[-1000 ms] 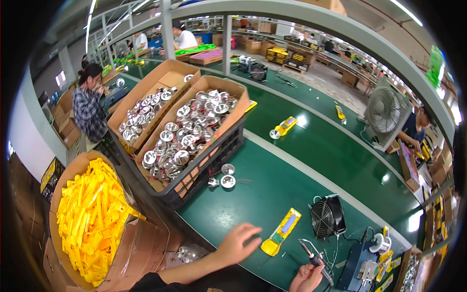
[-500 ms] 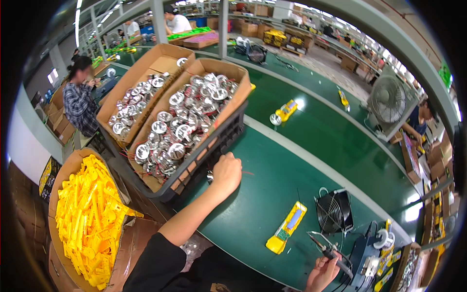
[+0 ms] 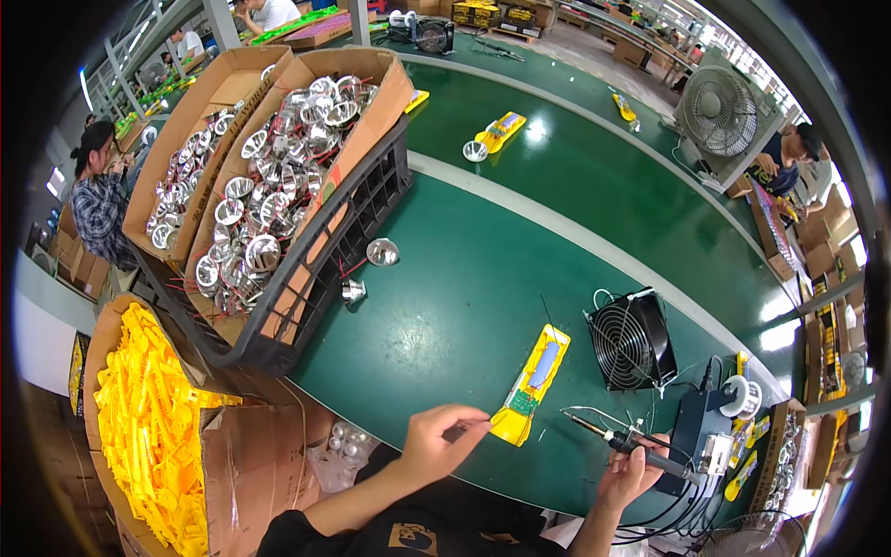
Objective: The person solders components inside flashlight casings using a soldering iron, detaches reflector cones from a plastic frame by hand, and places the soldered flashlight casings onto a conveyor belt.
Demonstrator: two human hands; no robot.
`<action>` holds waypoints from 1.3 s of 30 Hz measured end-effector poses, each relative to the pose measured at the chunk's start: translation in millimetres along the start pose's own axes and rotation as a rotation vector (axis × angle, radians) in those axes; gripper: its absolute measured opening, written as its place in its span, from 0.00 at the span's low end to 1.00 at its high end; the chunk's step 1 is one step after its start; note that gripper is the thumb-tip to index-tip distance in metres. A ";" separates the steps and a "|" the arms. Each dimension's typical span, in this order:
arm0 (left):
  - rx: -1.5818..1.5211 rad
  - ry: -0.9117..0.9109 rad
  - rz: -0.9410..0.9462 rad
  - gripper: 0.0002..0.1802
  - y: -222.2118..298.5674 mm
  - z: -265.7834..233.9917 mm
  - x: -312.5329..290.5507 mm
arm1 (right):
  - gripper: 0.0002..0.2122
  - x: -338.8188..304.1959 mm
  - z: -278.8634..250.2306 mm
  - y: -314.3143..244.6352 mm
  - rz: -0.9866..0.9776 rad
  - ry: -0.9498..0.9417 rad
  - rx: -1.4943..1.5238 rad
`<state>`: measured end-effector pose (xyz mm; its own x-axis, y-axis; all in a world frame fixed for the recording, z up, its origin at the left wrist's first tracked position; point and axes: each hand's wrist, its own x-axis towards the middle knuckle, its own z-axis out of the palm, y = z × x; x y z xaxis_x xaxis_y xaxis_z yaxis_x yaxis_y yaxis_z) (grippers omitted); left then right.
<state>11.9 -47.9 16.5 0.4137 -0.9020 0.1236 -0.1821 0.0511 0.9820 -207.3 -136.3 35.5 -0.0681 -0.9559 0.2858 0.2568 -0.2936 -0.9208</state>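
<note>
On the green bench lies a yellow plastic housing (image 3: 506,429) with a blue cylindrical cell (image 3: 545,365) and a small green circuit board (image 3: 522,402) inside. My left hand (image 3: 436,444) is closed in a pinch, its fingertips at the housing's lower left edge; what they hold is too small to make out. My right hand (image 3: 631,475) grips a soldering iron (image 3: 650,457), its tip pointing left toward the housing but apart from it. Two silvery reflector cups, one upright-facing (image 3: 381,252) and one on its side (image 3: 354,292), rest beside the black crate (image 3: 306,320).
Cartons of reflector cups (image 3: 264,200) fill the crate. Yellow plastic parts (image 3: 148,418) heap in a box at left. A black fan (image 3: 633,342), a solder spool (image 3: 741,397) and the soldering station (image 3: 691,432) stand at right. Beyond runs a green conveyor (image 3: 594,176); other people work nearby.
My left hand has come from beside the crate to the housing, uncovering the two reflector cups. My right hand still holds the soldering iron, now further up over the bench. The view has shifted.
</note>
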 end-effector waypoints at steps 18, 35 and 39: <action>0.232 0.062 -0.014 0.03 12.4 30.0 6.6 | 0.17 -3.2 7.1 4.0 -0.020 -0.044 -0.124; 0.191 0.099 -0.038 0.06 4.8 29.7 8.5 | 0.18 -12.9 16.5 20.4 -0.007 -0.112 -0.300; 0.190 0.074 -0.035 0.06 4.8 29.2 7.9 | 0.20 -13.4 14.6 20.7 -0.018 -0.097 -0.355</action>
<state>-11.7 -67.3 18.0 0.4856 -0.8677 0.1065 -0.3285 -0.0682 0.9420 -187.0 -129.4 16.5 0.0264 -0.9501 0.3110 -0.0954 -0.3120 -0.9453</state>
